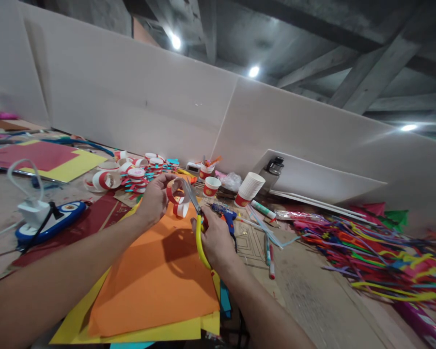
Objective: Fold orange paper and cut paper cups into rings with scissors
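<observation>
My left hand [153,198] is closed on a red and white paper cup ring [177,198], held up above an orange paper sheet [156,276]. My right hand [215,238] grips yellow-handled scissors [197,213]. Their blades point up and touch the ring's right side. Both forearms reach in from the bottom of the view. The orange sheet lies on yellow sheets [160,332].
A pile of cut cup rings [131,174] lies beyond my left hand. Paper cups [249,189], a blue glue gun [224,213], markers [271,254] and a heap of coloured strips [378,252] sit to the right. A power strip [51,220] and red paper [39,155] are at left. White boards [148,106] wall the back.
</observation>
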A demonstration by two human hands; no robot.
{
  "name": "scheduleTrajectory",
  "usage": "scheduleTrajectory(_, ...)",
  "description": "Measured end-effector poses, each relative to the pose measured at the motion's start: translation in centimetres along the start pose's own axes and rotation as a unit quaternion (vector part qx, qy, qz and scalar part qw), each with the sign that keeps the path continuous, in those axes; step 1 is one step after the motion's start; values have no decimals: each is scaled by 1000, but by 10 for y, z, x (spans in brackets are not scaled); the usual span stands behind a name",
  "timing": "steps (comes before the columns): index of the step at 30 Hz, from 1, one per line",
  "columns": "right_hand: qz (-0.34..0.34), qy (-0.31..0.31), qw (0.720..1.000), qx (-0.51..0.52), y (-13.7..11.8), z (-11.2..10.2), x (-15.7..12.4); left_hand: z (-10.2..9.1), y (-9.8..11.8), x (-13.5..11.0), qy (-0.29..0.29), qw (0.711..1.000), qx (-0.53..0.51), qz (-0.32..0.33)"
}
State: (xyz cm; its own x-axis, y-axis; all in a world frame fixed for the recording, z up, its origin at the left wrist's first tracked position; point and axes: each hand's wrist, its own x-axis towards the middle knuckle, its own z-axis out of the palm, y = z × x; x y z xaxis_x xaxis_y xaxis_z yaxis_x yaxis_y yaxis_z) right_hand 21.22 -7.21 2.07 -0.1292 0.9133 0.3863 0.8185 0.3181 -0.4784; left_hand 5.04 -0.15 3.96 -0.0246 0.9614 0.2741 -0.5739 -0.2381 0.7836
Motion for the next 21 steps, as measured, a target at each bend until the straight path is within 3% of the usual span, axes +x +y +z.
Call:
scheduleTrajectory(11, 3, -12, 1000, 8, -3, -5, 0, -7, 1, 8, -42, 999, 11, -3)
scheduleTrajectory(18, -30, 1, 1000, -5, -1, -5, 1, -6, 0, 8, -76, 994, 29, -79)
scheduleTrajectory(21, -27, 3, 1000, -12, 1, -4, 1, -4, 2, 7, -61, 994, 25, -90)
